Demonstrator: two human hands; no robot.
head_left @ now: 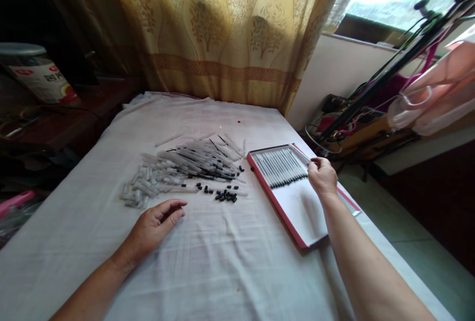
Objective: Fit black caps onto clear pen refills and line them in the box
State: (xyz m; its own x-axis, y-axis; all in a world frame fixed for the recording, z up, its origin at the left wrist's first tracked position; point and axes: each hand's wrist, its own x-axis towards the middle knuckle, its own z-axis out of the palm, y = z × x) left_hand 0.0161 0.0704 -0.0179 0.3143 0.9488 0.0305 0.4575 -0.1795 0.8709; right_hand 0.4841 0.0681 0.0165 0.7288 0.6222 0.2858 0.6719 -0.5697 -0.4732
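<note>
My right hand [323,176] is over the right side of a shallow red-edged box [284,217]. Its fingertips pinch one end of a slim clear pen [301,154] near the box's far right corner. Inside the box, a row of clear pens with black ends [280,165] lies side by side. My left hand [160,219] rests on the white sheet with fingers curved, a gap at the thumb and nothing held. Just beyond it are clear plastic caps [143,185], a heap of clear pen barrels [193,158] and small black plugs [225,196].
A white sheet [208,271] covers the table. A patterned gold curtain [230,29] hangs at the far edge. On the left, a labelled tub [40,76] stands on a dark cabinet. A black metal bar [378,76] and hanging pink cloth [441,88] are on the right.
</note>
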